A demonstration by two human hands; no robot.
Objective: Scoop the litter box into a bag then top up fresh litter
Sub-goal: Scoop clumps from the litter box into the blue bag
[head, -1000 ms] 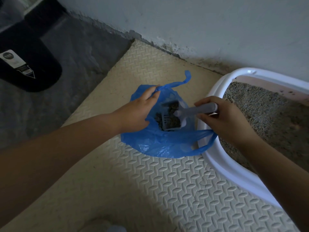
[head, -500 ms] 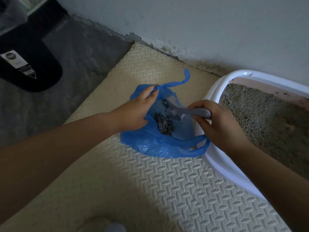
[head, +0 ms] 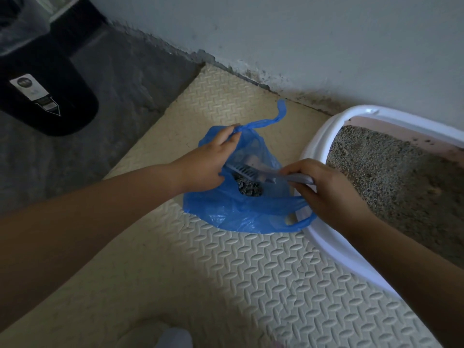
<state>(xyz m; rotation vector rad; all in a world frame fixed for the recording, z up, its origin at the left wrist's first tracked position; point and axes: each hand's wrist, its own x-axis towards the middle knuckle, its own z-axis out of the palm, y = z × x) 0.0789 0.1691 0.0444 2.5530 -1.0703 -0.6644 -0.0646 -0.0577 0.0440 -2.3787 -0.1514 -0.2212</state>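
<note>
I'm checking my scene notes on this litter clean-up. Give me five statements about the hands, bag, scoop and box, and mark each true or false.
1. The left hand holds the blue bag open at its rim. True.
2. The right hand holds the scoop down in the litter box. False: it grips the scoop's handle with the head at the bag's mouth, beside the box.
3. Dark clumps lie inside the bag. True.
4. The bag sits on the bare grey floor. False: it sits on the cream patterned mat.
5. The litter box holds grey litter. True.
</note>
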